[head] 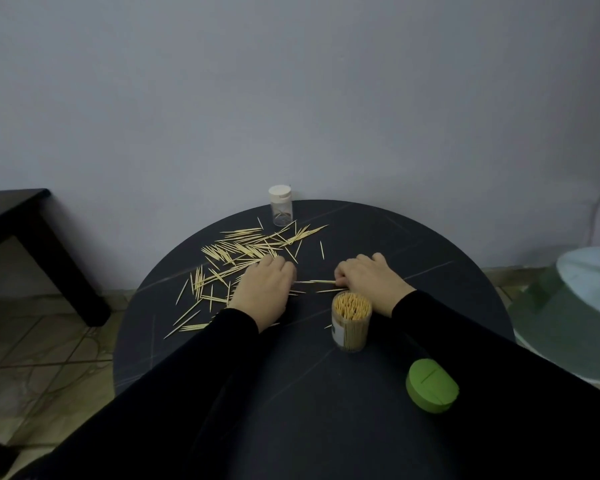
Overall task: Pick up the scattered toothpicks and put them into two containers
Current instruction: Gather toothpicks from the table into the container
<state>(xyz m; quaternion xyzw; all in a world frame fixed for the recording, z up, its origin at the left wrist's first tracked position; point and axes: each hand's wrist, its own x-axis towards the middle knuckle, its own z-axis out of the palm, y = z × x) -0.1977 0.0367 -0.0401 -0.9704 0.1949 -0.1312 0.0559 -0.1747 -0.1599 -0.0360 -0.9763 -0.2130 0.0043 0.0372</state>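
Both hands lie palm-down on the dark round bench (413,237). The left hand (264,289) has its fingers curled down onto the bench at the near edge of the scattered toothpicks (243,251); whether it holds any I cannot tell. The right hand (368,279) has its fingers curled, and its fingertips (340,280) pinch the end of a few toothpicks (317,282) that lie flat in the gap between the two hands.

Just below the right hand stands a clear open container (351,322), packed full of upright toothpicks. Nearer the person from it, beside the right sleeve, lies a green lid (432,386). Beyond the left hand, past the loose spread, a second small clear container with a white cap (280,205) stands at the far rim, seemingly with only a few sticks inside.
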